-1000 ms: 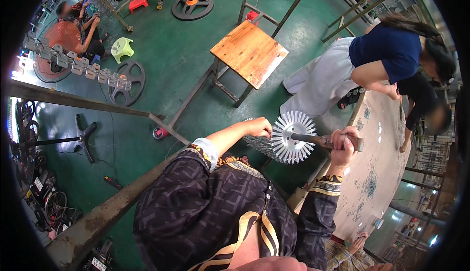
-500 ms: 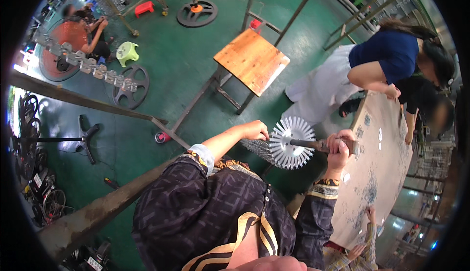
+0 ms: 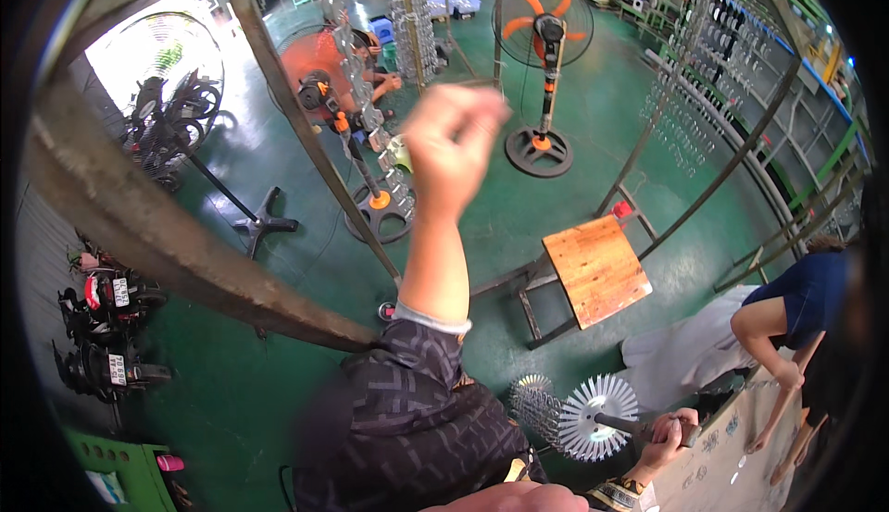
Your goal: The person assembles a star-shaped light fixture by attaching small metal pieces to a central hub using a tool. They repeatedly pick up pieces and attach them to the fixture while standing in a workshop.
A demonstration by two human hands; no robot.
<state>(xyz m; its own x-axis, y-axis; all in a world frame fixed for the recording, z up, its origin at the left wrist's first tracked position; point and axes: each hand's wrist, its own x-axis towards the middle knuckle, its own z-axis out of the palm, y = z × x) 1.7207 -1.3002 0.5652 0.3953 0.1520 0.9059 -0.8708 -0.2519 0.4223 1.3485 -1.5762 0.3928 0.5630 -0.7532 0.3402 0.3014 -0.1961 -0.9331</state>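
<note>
Has a wiry metal cylinder already beside the slotted disc, low at right; cannot judge the amount left. Grips the shaft with curled right hand; holds left hand high, too blurred to tell finger gap or contents

Open air right of the left hand, toward the left edge of the wooden stool! Leftward, 1 hanging metal strand and 1 slanting post bar the way; the toothed disc juts in beside the left edge of the table.
</note>
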